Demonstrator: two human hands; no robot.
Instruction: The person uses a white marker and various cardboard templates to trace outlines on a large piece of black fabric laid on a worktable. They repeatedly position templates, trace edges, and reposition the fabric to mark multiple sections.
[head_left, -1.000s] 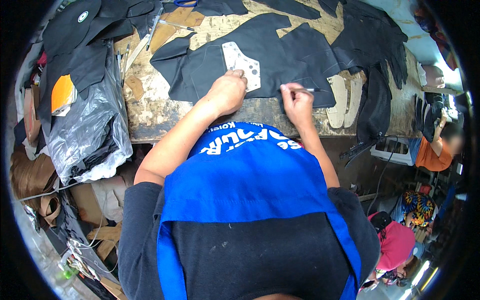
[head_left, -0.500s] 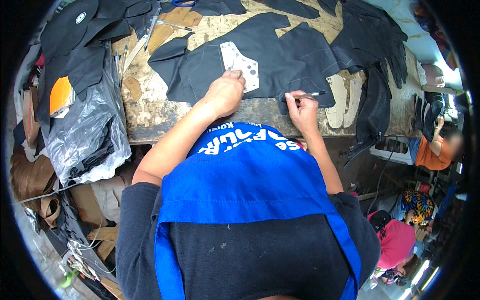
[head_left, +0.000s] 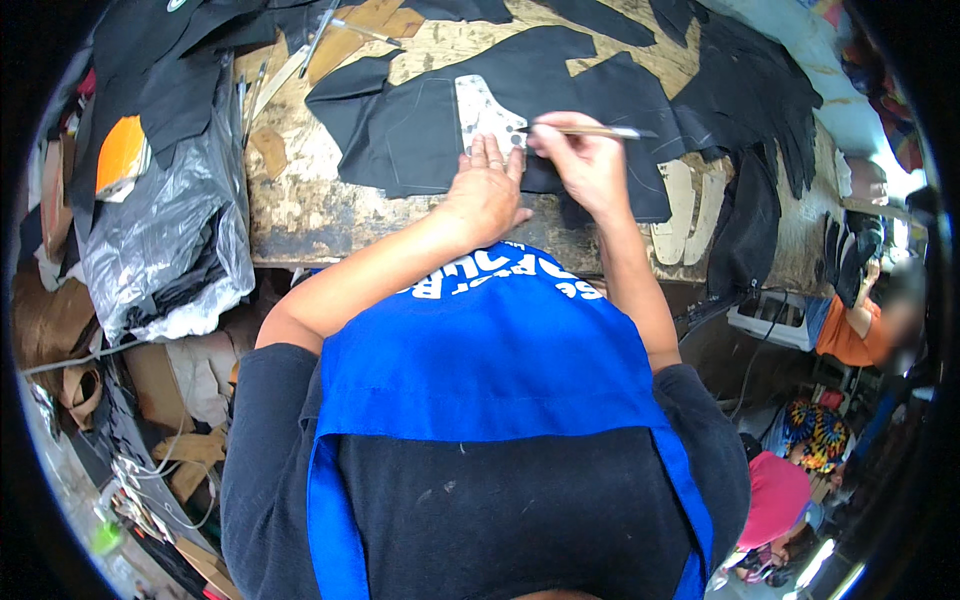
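A large black sheet of material (head_left: 420,135) lies spread on a worn wooden workbench (head_left: 300,205). A pale grey flat template (head_left: 483,108) rests on the sheet. My left hand (head_left: 487,190) lies flat on the sheet, its fingertips pressing the template's lower edge. My right hand (head_left: 585,160) grips a thin silver pen (head_left: 600,131), held roughly level; the end by my fingers sits next to the template's right edge.
More black cut pieces (head_left: 760,90) pile at the bench's right and top. A clear plastic bag (head_left: 165,240) of black scraps hangs at the left beside an orange piece (head_left: 122,155). Pale shoe-shaped patterns (head_left: 690,205) hang at the bench's front. Another person (head_left: 850,330) sits at the right.
My right hand has moved from the sheet's lower right up to the template's right edge with the pen. My left hand has slid onto the template's lower edge.
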